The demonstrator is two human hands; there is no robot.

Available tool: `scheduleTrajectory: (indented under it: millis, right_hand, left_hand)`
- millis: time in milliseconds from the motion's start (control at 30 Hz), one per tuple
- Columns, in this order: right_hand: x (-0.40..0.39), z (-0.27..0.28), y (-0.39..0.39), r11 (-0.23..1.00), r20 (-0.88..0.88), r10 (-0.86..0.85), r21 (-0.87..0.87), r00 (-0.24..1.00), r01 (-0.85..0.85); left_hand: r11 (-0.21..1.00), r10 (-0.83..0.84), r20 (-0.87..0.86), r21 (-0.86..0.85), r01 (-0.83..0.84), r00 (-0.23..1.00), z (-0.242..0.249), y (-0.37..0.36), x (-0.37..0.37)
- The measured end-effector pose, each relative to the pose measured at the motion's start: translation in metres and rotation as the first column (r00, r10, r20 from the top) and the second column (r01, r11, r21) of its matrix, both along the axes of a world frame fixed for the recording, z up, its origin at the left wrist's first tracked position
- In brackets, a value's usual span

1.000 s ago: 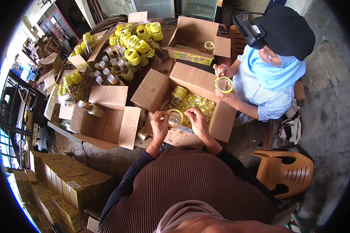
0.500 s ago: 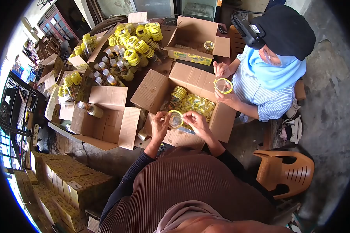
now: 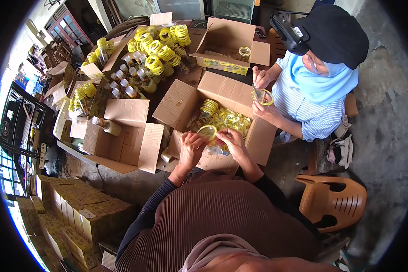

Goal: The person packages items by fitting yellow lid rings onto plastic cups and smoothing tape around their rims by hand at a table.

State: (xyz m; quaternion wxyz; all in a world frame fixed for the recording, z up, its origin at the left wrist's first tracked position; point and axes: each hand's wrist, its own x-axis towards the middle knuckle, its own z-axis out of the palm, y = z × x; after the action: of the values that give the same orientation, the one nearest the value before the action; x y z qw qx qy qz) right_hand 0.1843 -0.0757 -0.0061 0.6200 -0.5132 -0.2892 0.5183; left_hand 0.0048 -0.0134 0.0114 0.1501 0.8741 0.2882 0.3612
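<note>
Yellow-rimmed cup (image 3: pixel 207 132) is gripped at its rim by the fingers of the left hand (image 3: pixel 191 147) and right hand (image 3: pixel 232 141), above the open carton (image 3: pixel 225 92) where yellow rings (image 3: pixel 209 107) are stacked, its completion being undeterminable.

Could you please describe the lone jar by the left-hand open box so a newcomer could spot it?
On the table, find the open box left of the left hand. The jar tilts at its far left corner, apart from the crowded jars beyond.
</note>
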Motion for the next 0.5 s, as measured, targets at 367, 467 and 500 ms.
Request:
scheduleTrajectory:
  millis: [367, 467, 500]
  right_hand:
    - [0.009, -0.073, -0.018, 0.987, 0.923, 0.060, 0.001, 0.381, -0.158]
    - [0.014, -0.071, -0.016, 0.945, 0.827, 0.321, -0.250, 0.461, -0.208]
    - [0.013, -0.071, -0.016, 0.945, 0.826, 0.322, -0.252, 0.462, -0.209]
  left_hand:
    - [0.703, 0.176, 0.300, -0.705, 0.094, 0.938, 0.005, 0.023, -0.027]
    - [0.600, 0.198, 0.344, -0.783, 0.164, 0.918, 0.006, 0.021, -0.028]
    - [0.551, 0.207, 0.370, -0.809, 0.204, 0.906, 0.005, 0.020, -0.028]
